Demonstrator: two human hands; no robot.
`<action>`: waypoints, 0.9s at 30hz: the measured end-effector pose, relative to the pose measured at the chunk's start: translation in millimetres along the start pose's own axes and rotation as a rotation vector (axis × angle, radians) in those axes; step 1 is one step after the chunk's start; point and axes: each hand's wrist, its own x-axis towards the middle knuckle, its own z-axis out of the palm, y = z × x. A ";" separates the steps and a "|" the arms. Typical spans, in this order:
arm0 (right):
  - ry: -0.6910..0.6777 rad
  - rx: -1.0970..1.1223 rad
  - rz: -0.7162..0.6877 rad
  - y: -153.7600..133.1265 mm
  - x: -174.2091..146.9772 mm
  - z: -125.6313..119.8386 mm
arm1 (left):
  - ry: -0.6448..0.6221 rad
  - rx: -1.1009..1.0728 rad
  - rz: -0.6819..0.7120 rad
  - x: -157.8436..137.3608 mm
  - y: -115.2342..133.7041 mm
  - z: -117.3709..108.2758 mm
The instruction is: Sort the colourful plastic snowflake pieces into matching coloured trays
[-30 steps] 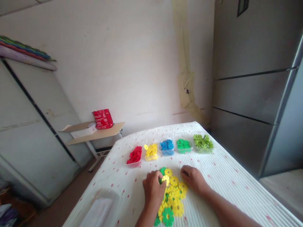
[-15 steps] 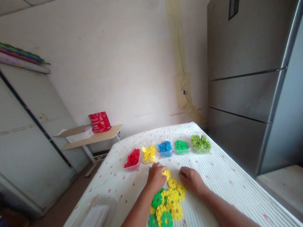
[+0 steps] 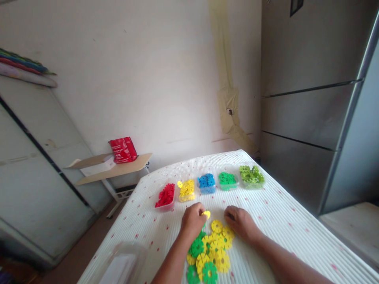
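A yellow notched disc is pinched in the fingers of my left hand, just above the tablecloth. Between my forearms lies a loose pile of yellow discs and green discs, flat snowflake shapes with a hole in the middle. My right hand rests curled on the cloth at the pile's right edge, beside a yellow disc. Its fingers are bent inward, and whatever may be inside them is hidden.
Clear tubs line the far side: red pieces, yellow pieces, blue pieces, green pieces and lime pieces. A clear plastic container stands at front left. A fridge borders the table's right.
The yellow disc in my left hand has come up off the pile and tilted, now nearly edge-on. My right hand has stayed about where it was. The camera view has shifted slightly.
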 end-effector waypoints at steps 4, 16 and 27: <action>-0.006 0.009 -0.007 -0.2 -0.2 -0.9 | 0.169 -0.132 -0.096 32.1 -15.0 -27.8; -0.016 0.016 -0.046 2.8 0.3 -3.8 | 0.246 -0.116 -0.161 14.8 -36.3 -37.7; -0.023 -0.038 -0.011 5.1 -0.2 -3.8 | 0.234 -0.075 -0.247 -46.0 -71.2 -28.7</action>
